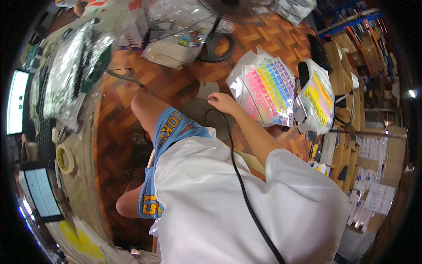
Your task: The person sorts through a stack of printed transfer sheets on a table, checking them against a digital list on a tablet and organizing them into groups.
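My right hand (222, 103) is in the middle of the view, to one side of my lap, at the end of a bare forearm. Its fingers are loosely curled in and I see nothing between them. A black cable (237, 171) runs over my white shirt and loops just below that hand; I see no grip on it. Behind the fingers lies a flat grey-brown piece (209, 90), perhaps cardboard. Nearest on the right is a white plastic bag (268, 90) with rainbow-coloured lettering. My left hand is out of view.
A second printed bag (316, 99) stands farther right, before cardboard shelving (351, 114). At the upper left are clear plastic packages (70, 75). A tape roll (66, 158) and two screens (42, 193) are on the left. A fan base (217, 48) stands on the parquet floor (165, 86).
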`<state>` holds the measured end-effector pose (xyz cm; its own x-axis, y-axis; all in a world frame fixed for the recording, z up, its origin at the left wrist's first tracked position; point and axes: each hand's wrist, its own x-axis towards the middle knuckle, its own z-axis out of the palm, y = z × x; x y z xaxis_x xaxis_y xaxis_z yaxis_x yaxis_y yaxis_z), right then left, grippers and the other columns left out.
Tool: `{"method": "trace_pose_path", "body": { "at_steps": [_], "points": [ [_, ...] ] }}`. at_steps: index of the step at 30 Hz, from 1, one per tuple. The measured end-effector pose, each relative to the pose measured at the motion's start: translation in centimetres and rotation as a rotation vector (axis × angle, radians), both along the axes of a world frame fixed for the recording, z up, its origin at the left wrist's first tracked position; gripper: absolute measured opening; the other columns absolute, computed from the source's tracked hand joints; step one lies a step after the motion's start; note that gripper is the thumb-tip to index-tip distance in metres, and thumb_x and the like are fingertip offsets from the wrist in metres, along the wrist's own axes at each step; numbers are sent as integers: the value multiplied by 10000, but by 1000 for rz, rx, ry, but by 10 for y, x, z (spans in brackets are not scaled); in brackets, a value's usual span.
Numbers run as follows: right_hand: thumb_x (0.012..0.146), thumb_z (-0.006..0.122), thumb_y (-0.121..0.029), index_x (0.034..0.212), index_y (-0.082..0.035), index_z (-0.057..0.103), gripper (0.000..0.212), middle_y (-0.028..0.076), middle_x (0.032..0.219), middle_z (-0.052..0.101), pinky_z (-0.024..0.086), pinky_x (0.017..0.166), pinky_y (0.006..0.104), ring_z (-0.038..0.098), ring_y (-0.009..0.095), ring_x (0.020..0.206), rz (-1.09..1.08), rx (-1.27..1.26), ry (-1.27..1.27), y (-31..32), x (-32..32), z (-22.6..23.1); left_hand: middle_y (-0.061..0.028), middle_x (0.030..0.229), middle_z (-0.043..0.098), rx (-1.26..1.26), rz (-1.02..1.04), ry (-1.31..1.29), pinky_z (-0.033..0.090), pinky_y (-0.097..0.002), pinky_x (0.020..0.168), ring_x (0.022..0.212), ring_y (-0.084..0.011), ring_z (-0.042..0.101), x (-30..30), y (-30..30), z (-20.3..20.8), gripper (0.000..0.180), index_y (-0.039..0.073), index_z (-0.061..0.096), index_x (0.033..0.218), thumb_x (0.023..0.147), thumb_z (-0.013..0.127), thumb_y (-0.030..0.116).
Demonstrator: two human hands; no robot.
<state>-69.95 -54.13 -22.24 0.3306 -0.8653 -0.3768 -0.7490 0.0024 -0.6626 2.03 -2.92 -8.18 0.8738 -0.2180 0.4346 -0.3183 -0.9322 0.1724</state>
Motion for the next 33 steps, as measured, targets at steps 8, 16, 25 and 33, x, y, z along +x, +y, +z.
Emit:
{"method": "trace_pose_path", "body": {
  "at_steps": [8,16,25,33],
  "points": [
    [944,594,-218,1197,20,598,347,118,1155,648,432,973,320,591,200,1093,527,-41,-168,-17,161,147,-258,1060,599,90,444,-169,454,-478,843,988,-374,563,-157,186,12,312,-13,622,1067,945,538,261],
    [927,632,-340,1244,25,552,490,158,1214,627,448,996,395,589,272,1154,1225,310,-589,125,423,332,-213,1324,546,-586,124,-201,438,-416,1007,1183,-370,551,-148,-29,109,460,30,501,1350,902,565,117],
    [865,663,-65,1361,-14,422,553,111,1253,574,465,930,351,569,217,1116,1087,687,-858,350,661,280,-208,1348,530,-774,-105,-24,394,-443,1053,1254,-384,496,-153,-35,129,496,44,537,1313,860,643,217],
    [842,595,-30,1294,-7,503,461,126,1170,609,524,834,352,636,254,977,724,617,-887,274,688,301,-236,1538,248,-382,795,167,158,-558,1151,1445,-402,184,-128,61,84,742,-5,450,1393,844,660,449]
  ]
}}
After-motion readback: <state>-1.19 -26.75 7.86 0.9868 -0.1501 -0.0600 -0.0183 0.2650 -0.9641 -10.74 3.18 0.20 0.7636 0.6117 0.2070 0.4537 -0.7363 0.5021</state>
